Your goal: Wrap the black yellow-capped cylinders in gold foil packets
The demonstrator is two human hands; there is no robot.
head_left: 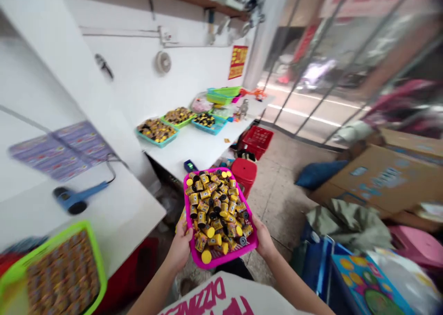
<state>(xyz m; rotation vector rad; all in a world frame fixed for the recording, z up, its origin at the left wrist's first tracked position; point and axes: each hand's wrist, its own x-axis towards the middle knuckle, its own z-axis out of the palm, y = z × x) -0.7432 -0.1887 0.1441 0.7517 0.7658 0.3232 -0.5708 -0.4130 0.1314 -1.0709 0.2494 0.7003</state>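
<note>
A bright pink plastic basket (226, 260) is held level in front of my body. It is heaped with many small yellow-and-black cylinders (216, 204), some lying on their sides and some showing round yellow ends. My left hand (182, 245) grips the basket's near left side, its thumb over the rim. On the opposite side my right hand (262, 238) is closed round the right edge, with most of its fingers hidden beneath.
Along the wall, a white table (194, 146) bears several baskets, including a blue basket (211, 126). At left, a heat gun (79, 197) and green basket (98, 264) rest on another table. A red stool (245, 172) stands ahead; cardboard boxes (374, 176) crowd the right.
</note>
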